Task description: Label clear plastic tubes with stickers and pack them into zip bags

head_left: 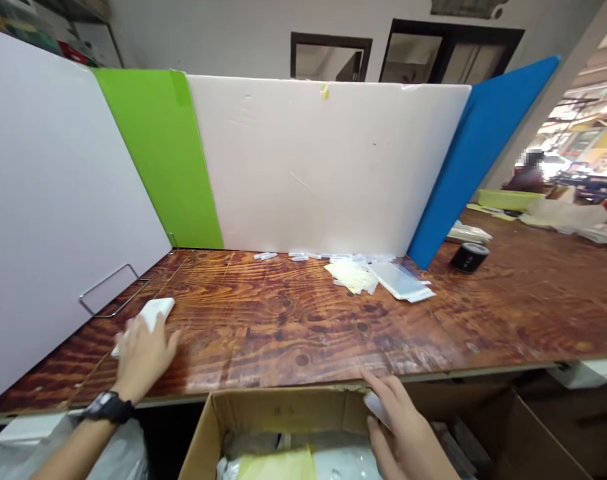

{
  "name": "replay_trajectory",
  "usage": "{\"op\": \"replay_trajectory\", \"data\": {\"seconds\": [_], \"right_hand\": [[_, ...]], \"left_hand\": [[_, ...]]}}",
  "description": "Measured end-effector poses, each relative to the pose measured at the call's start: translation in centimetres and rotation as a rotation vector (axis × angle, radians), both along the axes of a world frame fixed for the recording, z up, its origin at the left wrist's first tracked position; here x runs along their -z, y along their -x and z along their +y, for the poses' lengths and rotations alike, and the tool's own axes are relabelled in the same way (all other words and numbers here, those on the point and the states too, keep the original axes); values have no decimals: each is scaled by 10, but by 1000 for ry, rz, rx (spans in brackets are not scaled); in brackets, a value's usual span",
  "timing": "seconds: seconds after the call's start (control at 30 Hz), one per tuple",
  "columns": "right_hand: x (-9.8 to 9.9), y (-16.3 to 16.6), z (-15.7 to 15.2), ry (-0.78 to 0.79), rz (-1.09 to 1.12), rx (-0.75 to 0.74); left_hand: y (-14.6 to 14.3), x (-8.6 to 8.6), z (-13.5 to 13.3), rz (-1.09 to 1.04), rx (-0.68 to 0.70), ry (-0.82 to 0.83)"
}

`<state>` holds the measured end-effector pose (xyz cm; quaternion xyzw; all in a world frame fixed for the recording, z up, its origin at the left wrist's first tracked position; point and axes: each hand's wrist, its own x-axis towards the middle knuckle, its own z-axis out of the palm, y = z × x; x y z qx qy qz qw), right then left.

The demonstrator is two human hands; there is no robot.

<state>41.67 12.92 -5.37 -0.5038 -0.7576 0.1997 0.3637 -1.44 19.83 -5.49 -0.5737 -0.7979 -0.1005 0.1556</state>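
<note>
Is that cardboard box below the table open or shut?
Open: the top of the cardboard box is uncovered, and a yellow sheet shows inside, near the right hand.

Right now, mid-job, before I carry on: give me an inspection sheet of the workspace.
surface: glossy wood-grain tabletop.
job's things: white rectangular piece under the left hand; small white piece at the right hand; open cardboard box below the table edge, yellow sheet inside.
clutter: small clear pieces along the white panel's foot; pale yellow sheets; clear plastic sleeve; black round canister.
grips: left hand spread over its piece; right hand pinching its piece at the box rim.
cables: nothing seen.
surroundings: white, green and blue panels; seated person beyond, right.
</note>
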Motion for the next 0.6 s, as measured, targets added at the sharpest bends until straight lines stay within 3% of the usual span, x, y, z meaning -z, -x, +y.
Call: {"op": "replay_trajectory", "data": {"seconds": [0.07, 0.17, 0.27, 0.37, 0.47, 0.6], "right_hand": [[-25, 24, 9, 31, -93, -146], [-55, 61, 25, 51, -155, -343], [-54, 88, 30, 101, -441, -334], [-34, 99, 12, 132, -589, -343], [-20, 100, -19, 138, -664, -555], [-29, 96, -45, 115, -574, -770]], "left_hand": [[-52, -18, 6, -199, 250, -75], [-131, -35, 14, -366, 439, -68], [-181, -31, 10, -503, 555, 21], [-191, -18, -14, -609, 698, 134], [-182, -18, -49, -688, 855, 178], [-174, -30, -83, -755, 953, 136]]}}
